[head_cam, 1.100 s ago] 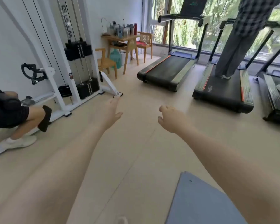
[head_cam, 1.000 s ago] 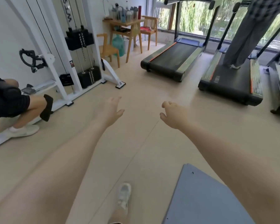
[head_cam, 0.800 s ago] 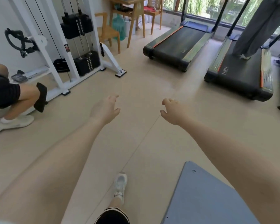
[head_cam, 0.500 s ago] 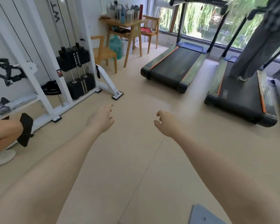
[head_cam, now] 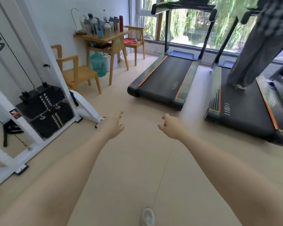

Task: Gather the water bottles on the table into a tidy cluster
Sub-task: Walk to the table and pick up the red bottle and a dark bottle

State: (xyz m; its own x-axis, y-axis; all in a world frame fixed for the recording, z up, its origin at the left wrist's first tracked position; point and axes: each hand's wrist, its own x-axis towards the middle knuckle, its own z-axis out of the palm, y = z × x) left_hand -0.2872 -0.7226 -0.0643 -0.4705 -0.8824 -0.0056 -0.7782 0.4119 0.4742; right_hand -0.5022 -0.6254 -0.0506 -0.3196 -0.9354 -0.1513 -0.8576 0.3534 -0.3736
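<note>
A: Bottles (head_cam: 103, 25), item one. Location?

B: Standing in a bunch on the wooden worktop (head_cam: 112, 38) against the far wall, left of the window. Mostly grey and clear ones close together, a red one (head_cam: 121, 23) at the right end, a blue one (head_cam: 100, 32) near the front edge. Exact count cannot be told from this far.

A: Item two, left hand (head_cam: 115, 125).

B: Held out over the floor (head_cam: 134, 160), fingers loosely spread and wide, holding nothing. Well apart from the worktop.

A: Item three, right hand (head_cam: 171, 128).

B: Also held out, level with the left, fingers curled halfway in, thumb out, empty. Both bare forearms reach in from the bottom corners.

A: Furniture near the worktop?

B: One wooden chair (head_cam: 75, 70) to its left, nearer the camera. A second chair (head_cam: 135, 40) to its right by the window, something red on its seat. A large teal water jug (head_cam: 97, 63) under the worktop, on the floor.

A: Other entries?

B: White cable weight machine (head_cam: 44, 101) along the left wall, black plates stacked. Two treadmills on the right: the nearer-left treadmill (head_cam: 165, 79) bare, the right one (head_cam: 245, 105) with a person in grey trousers (head_cam: 250, 59) standing on it. One white shoe (head_cam: 147, 216) at the bottom edge.
</note>
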